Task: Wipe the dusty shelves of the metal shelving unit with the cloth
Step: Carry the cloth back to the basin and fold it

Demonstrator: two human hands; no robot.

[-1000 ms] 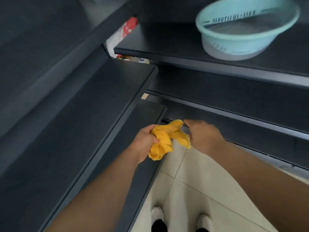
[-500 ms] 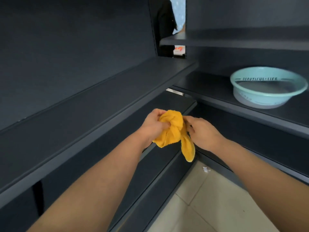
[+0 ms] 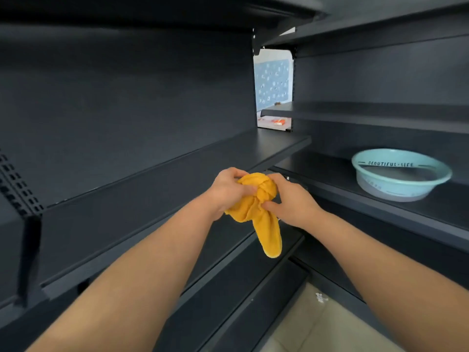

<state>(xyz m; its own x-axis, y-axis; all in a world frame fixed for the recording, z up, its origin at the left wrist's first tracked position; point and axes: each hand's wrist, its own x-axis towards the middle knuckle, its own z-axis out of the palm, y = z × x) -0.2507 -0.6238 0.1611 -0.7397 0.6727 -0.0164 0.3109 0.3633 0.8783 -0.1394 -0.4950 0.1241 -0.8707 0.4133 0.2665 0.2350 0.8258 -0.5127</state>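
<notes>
A bunched yellow cloth (image 3: 258,199) is held in front of me by both hands, one end hanging down. My left hand (image 3: 228,190) grips its left side and my right hand (image 3: 291,201) pinches its right side. The dark metal shelving unit fills the view: a long shelf (image 3: 157,179) on the left at hand height, lower shelves beneath it, and another run of shelves (image 3: 380,204) on the right meeting it at a corner. The cloth touches no shelf.
A pale teal plastic basin (image 3: 401,175) stands on the right shelf. A gap at the corner (image 3: 274,90) shows a room behind. Slotted uprights (image 3: 17,184) stand at the far left. Beige tiled floor (image 3: 317,323) lies below on the right.
My view has lifted from the floor and low shelves up to the middle shelves. Both hands rose with the cloth and gathered it into a tighter bundle.
</notes>
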